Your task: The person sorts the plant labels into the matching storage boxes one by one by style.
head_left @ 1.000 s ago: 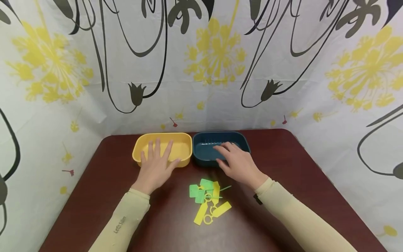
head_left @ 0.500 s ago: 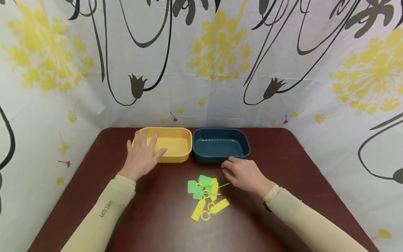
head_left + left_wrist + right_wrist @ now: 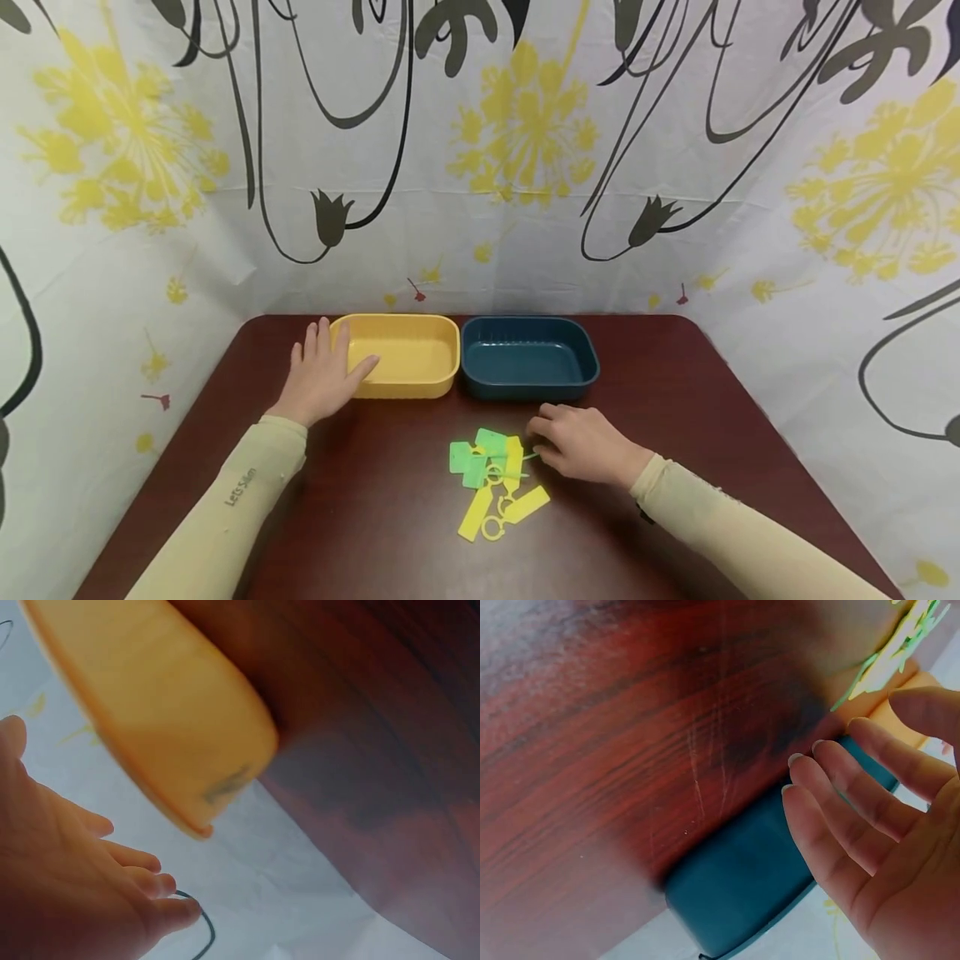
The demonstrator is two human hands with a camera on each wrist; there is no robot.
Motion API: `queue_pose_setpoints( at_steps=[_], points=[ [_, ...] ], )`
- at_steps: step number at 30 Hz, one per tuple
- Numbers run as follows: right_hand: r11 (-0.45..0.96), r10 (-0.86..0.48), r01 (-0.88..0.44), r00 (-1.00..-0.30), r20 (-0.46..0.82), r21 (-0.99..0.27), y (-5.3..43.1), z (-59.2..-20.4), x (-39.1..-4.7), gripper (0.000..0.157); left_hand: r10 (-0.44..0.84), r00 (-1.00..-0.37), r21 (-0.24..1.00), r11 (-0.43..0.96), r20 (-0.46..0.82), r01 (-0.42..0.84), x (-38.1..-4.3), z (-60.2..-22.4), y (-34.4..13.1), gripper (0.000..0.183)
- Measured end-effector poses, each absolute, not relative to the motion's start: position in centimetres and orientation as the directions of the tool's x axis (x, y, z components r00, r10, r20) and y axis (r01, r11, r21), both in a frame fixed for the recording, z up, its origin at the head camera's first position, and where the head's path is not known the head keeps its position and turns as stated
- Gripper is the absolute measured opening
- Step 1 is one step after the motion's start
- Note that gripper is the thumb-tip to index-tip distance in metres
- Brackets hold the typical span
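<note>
- One change: the right hand has come down from over the blue tray to beside the green tags and yellow tags, likely within reach at the middle of the tabletop; its fingers bend loosely, gripping nothing.
- The left hand, spread, holding nothing, has shifted to the left end of the yellow tray.
- Both trays line the far edge, bare floors showing.

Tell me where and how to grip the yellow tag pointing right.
Probably pinch that yellow tag by its outer flat end, coming from the right with the right hand: this end juts clear, while the inner ring end lies close to other tags.
</note>
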State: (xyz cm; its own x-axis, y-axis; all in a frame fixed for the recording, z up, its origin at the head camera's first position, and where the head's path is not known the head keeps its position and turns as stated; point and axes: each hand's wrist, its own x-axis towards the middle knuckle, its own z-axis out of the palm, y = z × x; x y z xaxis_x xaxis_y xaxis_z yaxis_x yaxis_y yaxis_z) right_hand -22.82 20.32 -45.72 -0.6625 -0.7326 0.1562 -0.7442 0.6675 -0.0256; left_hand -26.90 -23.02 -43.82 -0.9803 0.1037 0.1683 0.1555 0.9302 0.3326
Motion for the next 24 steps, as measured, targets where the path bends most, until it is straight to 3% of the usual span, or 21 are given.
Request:
queue_pose_setpoints(
  at_steps=[6,24],
  points=[
    [0.666,-0.739,-0.745,-0.665,0.106,-0.026,20.5,-46.4,-22.8,0.019,0.114,-0.984,0.321,0.935,0.136,0.153,-27.3,-44.4,-23.7,0.106],
    [0.625,-0.772,-0.78,-0.623,0.124,-0.03,20.6,-46.7,-22.8,0.015,0.087,-0.996,0.307,0.947,0.028,0.091,-27.6,-45.6,-24.6,0.118]
  ],
)
